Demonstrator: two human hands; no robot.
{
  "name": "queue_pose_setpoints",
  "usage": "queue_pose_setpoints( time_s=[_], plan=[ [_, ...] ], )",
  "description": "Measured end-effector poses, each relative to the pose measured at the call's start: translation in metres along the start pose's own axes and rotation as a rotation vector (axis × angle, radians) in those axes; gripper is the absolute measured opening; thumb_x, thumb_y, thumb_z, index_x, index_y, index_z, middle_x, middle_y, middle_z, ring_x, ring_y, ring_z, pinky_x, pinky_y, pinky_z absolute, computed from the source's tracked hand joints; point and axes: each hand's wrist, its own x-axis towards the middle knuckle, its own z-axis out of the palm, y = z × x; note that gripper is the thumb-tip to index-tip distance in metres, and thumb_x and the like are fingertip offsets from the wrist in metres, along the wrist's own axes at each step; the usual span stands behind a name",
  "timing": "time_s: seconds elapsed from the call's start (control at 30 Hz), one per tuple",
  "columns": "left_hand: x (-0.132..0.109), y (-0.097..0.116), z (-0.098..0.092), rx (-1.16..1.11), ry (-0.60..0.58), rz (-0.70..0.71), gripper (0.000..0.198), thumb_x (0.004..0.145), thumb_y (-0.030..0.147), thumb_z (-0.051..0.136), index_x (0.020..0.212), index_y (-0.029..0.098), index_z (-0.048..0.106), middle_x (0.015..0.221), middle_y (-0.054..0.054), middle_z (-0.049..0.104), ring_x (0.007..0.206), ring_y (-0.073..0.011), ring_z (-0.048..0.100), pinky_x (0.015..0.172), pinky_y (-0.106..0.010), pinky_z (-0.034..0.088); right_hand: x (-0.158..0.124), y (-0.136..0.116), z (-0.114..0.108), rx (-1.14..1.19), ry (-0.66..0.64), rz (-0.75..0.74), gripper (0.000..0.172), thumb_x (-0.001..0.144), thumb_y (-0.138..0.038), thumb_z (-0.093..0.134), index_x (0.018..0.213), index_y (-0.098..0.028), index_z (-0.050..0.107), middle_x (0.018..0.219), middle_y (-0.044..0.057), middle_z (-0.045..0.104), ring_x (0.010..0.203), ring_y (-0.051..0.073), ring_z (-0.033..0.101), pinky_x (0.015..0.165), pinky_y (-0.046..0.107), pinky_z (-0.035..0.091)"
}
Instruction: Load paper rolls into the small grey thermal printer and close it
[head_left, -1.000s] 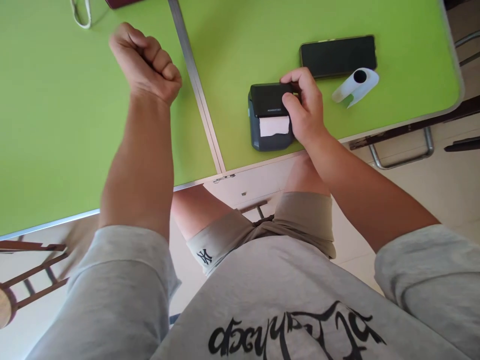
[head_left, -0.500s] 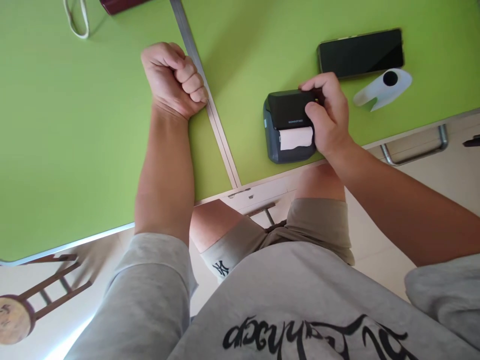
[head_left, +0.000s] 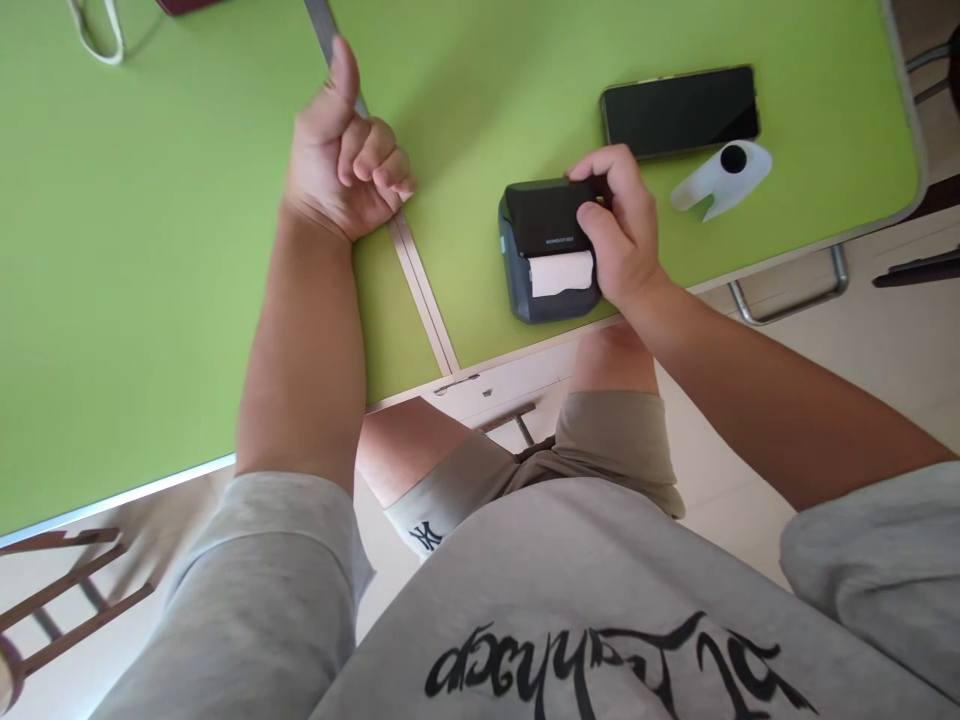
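Observation:
A small black label printer (head_left: 546, 222) stands on the green table, with a strip of pale pink paper (head_left: 561, 274) hanging from its front slot. Gripping its right side is my right hand (head_left: 624, 225), thumb on the top and fingers behind. My left hand (head_left: 346, 160) rests on the table by the metal seam, palm side turned up. Its thumb points out and its fingers are loosely curled and parted, with nothing in them. Beyond the right hand lie a black phone (head_left: 681, 112) and a white curved piece with a black round spot (head_left: 724, 180).
A metal seam strip (head_left: 420, 290) divides the green tabletop (head_left: 150, 260). A white cord loop (head_left: 101, 40) and a dark red object (head_left: 184, 4) are at the far left. Below the table edge are a wooden stool (head_left: 67, 590) and a metal handle bar (head_left: 795, 300).
My left hand has loosened from a fist, its thumb now extended and fingers partly uncurled. The right hand keeps its grip on the printer. The view has shifted slightly to the right.

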Motion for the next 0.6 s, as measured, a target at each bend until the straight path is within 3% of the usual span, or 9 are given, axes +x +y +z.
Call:
queue_pose_setpoints(
  time_s=[0.07, 0.1, 0.13, 0.23, 0.37, 0.43, 0.6],
  plan=[
    [0.000, -0.003, 0.010, -0.017, 0.036, 0.003, 0.077, 0.100, 0.044, 0.066, 0.034, 0.026, 0.031, 0.045, 0.003, 0.018, 0.048, -0.0090, 0.037, 0.056, -0.032, 0.046, 0.001, 0.000, 0.000, -0.001, -0.007, 0.000, 0.019, 0.096, -0.050, 0.058, 0.105, -0.033, 0.058, 0.105, 0.004, 0.068, 0.095, 0.024, 0.063, 0.085, 0.042, 0.052],
    [0.001, -0.006, 0.015, 0.023, 0.108, 0.051, 0.071, 0.097, 0.033, 0.066, 0.034, 0.028, 0.034, 0.044, 0.003, 0.020, 0.047, -0.0099, 0.038, 0.055, -0.032, 0.045, 0.001, 0.000, 0.000, -0.002, -0.010, 0.002, 0.018, 0.096, -0.049, 0.058, 0.105, -0.034, 0.058, 0.105, 0.003, 0.067, 0.095, 0.024, 0.063, 0.086, 0.043, 0.052],
    [0.001, -0.009, 0.021, 0.097, 0.189, 0.132, 0.064, 0.092, 0.023, 0.064, 0.034, 0.030, 0.036, 0.042, 0.003, 0.024, 0.047, -0.0115, 0.040, 0.054, -0.033, 0.046, 0.001, -0.001, 0.000, -0.003, -0.014, 0.005, 0.017, 0.095, -0.048, 0.058, 0.104, -0.034, 0.058, 0.105, 0.003, 0.067, 0.096, 0.025, 0.063, 0.087, 0.044, 0.052],
    [0.001, -0.021, 0.037, 0.266, 0.237, 0.257, 0.044, 0.081, 0.010, 0.058, 0.040, 0.026, 0.057, 0.040, 0.001, 0.043, 0.050, -0.0142, 0.049, 0.057, -0.032, 0.046, 0.002, -0.001, 0.000, -0.002, -0.018, 0.025, 0.015, 0.094, -0.046, 0.057, 0.104, -0.034, 0.057, 0.105, 0.004, 0.067, 0.097, 0.026, 0.063, 0.089, 0.046, 0.052],
    [-0.003, -0.028, 0.053, 0.655, 0.294, 0.315, 0.034, 0.072, -0.002, 0.057, 0.050, 0.021, 0.067, 0.047, 0.002, 0.054, 0.048, -0.0119, 0.042, 0.057, -0.032, 0.037, 0.003, -0.003, 0.000, -0.039, -0.033, 0.070, 0.013, 0.091, -0.043, 0.059, 0.102, -0.036, 0.055, 0.106, 0.002, 0.068, 0.098, 0.025, 0.062, 0.091, 0.045, 0.053],
    [-0.005, -0.028, 0.054, 0.826, 0.282, 0.347, 0.029, 0.066, -0.005, 0.057, 0.055, 0.019, 0.070, 0.058, 0.000, 0.062, 0.053, -0.0123, 0.043, 0.063, -0.033, 0.039, 0.004, -0.004, 0.000, -0.053, -0.032, 0.069, 0.012, 0.090, -0.040, 0.059, 0.101, -0.036, 0.055, 0.106, 0.000, 0.068, 0.098, 0.024, 0.062, 0.092, 0.044, 0.054],
    [-0.002, -0.026, 0.042, 0.924, 0.210, 0.432, 0.023, 0.063, -0.001, 0.055, 0.051, 0.018, 0.056, 0.073, -0.004, 0.068, 0.068, -0.0184, 0.059, 0.084, -0.043, 0.048, 0.004, -0.007, 0.001, -0.043, -0.018, 0.009, 0.013, 0.090, -0.034, 0.052, 0.102, -0.030, 0.056, 0.102, 0.001, 0.067, 0.098, 0.023, 0.065, 0.091, 0.044, 0.054]
  ],
)
